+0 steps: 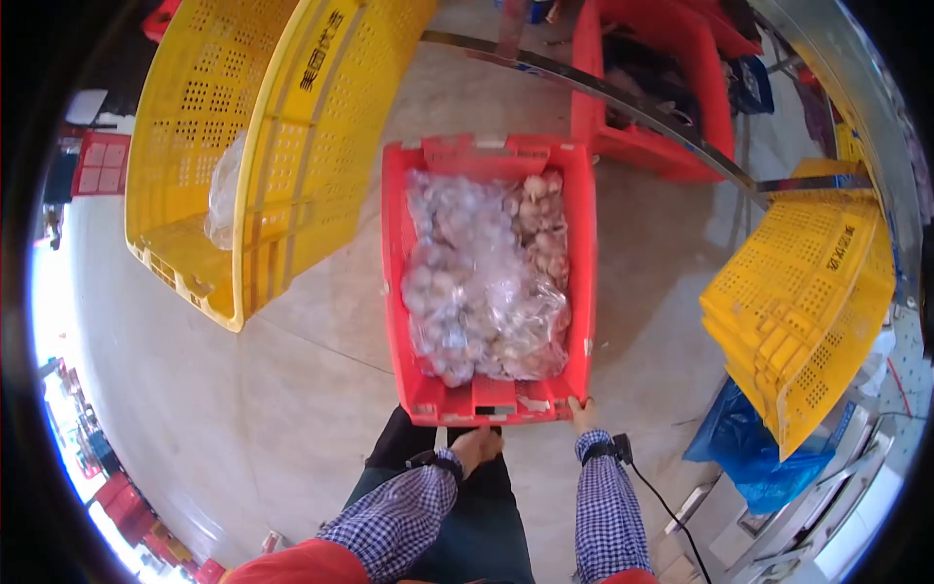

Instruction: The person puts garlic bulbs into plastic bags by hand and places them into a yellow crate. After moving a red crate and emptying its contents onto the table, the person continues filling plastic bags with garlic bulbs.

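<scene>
Checked sleeves (pixel 611 516), black wristbands (pixel 436 461), red top (pixel 306 565)

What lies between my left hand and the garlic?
The near wall of the red crate lies between the left hand and the garlic, as the head view shows.

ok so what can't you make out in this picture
All in the head view:
- left hand: fingertips, hidden by the hand itself
- right hand: fingers below the rim of the near red plastic crate
- lower bulbs: under upper ones and glare on clear plastic
- far red plastic crate: contents too dark, partly behind metal bar
</scene>
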Demonstrator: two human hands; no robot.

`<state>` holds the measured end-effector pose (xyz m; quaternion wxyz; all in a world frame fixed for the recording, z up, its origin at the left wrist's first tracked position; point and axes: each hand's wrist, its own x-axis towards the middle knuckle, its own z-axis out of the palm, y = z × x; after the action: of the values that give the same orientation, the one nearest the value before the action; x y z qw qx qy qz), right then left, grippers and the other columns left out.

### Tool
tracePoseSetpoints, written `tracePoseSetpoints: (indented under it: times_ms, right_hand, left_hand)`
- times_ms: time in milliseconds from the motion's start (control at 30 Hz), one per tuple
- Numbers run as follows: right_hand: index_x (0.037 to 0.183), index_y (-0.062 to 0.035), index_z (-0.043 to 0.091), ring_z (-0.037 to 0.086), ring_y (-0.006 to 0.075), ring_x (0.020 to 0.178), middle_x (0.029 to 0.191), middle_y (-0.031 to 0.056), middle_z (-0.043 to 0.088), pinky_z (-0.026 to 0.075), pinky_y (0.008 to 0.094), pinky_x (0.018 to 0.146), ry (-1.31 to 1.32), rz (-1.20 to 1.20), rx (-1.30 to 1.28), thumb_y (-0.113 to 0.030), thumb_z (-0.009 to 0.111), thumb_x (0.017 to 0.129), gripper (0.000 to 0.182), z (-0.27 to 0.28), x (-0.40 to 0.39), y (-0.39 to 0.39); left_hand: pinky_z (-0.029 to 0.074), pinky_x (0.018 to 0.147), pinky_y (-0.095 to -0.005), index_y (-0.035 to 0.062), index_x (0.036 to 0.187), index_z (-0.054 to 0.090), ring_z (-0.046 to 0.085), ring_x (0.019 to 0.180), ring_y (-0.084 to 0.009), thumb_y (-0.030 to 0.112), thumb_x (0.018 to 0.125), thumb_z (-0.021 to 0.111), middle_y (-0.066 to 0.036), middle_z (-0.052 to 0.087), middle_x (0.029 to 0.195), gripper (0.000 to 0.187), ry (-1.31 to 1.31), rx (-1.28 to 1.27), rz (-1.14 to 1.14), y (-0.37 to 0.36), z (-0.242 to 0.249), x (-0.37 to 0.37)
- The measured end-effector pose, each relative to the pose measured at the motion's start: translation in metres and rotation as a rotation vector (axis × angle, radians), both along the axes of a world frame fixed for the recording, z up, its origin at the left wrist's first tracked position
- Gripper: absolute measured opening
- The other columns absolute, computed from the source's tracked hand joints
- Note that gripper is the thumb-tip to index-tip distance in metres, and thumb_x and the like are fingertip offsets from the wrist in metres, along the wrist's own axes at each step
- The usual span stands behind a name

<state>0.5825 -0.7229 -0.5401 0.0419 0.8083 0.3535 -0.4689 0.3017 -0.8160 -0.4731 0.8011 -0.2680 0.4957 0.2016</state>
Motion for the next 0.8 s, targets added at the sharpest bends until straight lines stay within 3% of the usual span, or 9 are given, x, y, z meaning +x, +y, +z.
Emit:
tracePoseSetpoints:
  times_ms: [133,200,300,333,367,500,600,667,800]
  right_hand:
    - [0.124,0.0001,0.049,0.065,0.0326,0.088,0.104,0.0201,0.063,0.054,0.0418,0.073,0.011,-0.251,-0.172,-0.037,0.065,0.085,0.056,0.001,0.016,-0.082]
    - [0.127,-0.0028,0.047,0.065,0.03,0.085,0.104,0.0196,0.062,0.055,0.0425,0.07,0.116,-0.554,-0.277,-0.035,0.063,0.087,0.054,0.034,-0.017,-0.077]
    - [0.128,-0.0084,0.049,0.063,0.0274,0.087,0.102,0.0169,0.061,0.054,0.0442,0.069,0.203,-0.875,-0.377,-0.041,0.057,0.09,0.05,0.052,-0.071,-0.076]
    - [0.127,-0.0099,0.05,0.062,0.0271,0.088,0.101,0.0157,0.06,0.054,0.0446,0.068,0.217,-0.843,-0.393,-0.044,0.055,0.091,0.05,0.051,-0.089,-0.081]
    - [0.126,-0.0114,0.051,0.06,0.0268,0.09,0.1,0.0146,0.059,0.053,0.045,0.068,0.222,-0.806,-0.406,-0.048,0.053,0.092,0.05,0.047,-0.107,-0.087]
    - [0.118,-0.0044,0.056,0.059,0.0253,0.074,0.09,0.0134,0.061,0.05,0.041,0.059,0.088,-0.901,-0.404,-0.056,0.058,0.087,0.06,0.054,-0.155,-0.085]
    - [0.111,-0.0003,0.058,0.06,0.0244,0.068,0.086,0.012,0.063,0.045,0.0389,0.054,-0.008,-1.06,-0.332,-0.059,0.066,0.079,0.067,0.055,-0.169,-0.078]
    - [0.109,-0.001,0.059,0.059,0.0241,0.067,0.086,0.0095,0.062,0.045,0.0397,0.055,0.053,-1.292,-0.182,-0.055,0.067,0.08,0.062,0.042,-0.163,-0.087]
    - [0.107,-0.0093,0.06,0.058,0.0179,0.071,0.076,0.004,0.059,0.049,0.0343,0.059,0.235,-1.58,0.092,-0.042,0.065,0.089,0.038,0.012,-0.156,-0.103]
  left_hand:
    - [0.051,0.08,-0.0395,0.0083,0.109,0.058,0.066,0.101,-0.0254,0.032,0.094,0.057,-0.012,0.069,0.106,0.027,0.223,0.049,-0.329,0.005,0.06,-0.042]
    - [0.052,0.072,-0.0392,0.0078,0.103,0.06,0.067,0.092,-0.0218,0.026,0.093,0.057,-0.012,0.069,0.096,0.021,-0.078,0.219,0.164,-0.005,0.001,-0.099]
    - [0.048,0.061,-0.0316,0.0053,0.091,0.062,0.058,0.07,-0.0157,0.017,0.091,0.054,-0.004,0.059,0.074,0.014,0.632,0.625,-0.316,0.148,0.059,-0.112]
    - [0.05,0.061,-0.0325,0.0015,0.091,0.061,0.059,0.068,-0.0168,0.018,0.09,0.054,-0.003,0.057,0.072,0.018,0.947,0.762,-0.471,0.161,-0.02,-0.132]
    - [0.051,0.064,-0.0392,-0.0007,0.091,0.061,0.062,0.071,-0.024,0.024,0.089,0.057,-0.008,0.062,0.076,0.025,1.125,0.846,-0.577,0.238,0.059,-0.117]
    - [0.048,0.083,-0.0521,-0.0022,0.117,0.054,0.059,0.096,-0.0458,0.044,0.08,0.063,-0.027,0.059,0.112,0.06,1.7,1.126,-1.146,0.39,-0.018,-0.141]
    - [0.048,0.087,-0.0494,-0.0012,0.124,0.051,0.06,0.101,-0.0439,0.05,0.082,0.061,-0.027,0.059,0.117,0.067,1.725,1.349,-1.376,0.48,-0.062,-0.156]
    - [0.049,0.087,-0.0411,0.0027,0.125,0.052,0.063,0.097,-0.0364,0.058,0.082,0.062,-0.021,0.065,0.1,0.071,1.075,1.1,-1.601,0.509,-0.06,-0.158]
    - [0.047,0.057,-0.0327,0.0064,0.093,0.063,0.059,0.062,-0.0191,0.064,0.079,0.062,-0.008,0.061,0.07,0.059,0.875,1.143,-1.678,0.53,-0.057,-0.156]
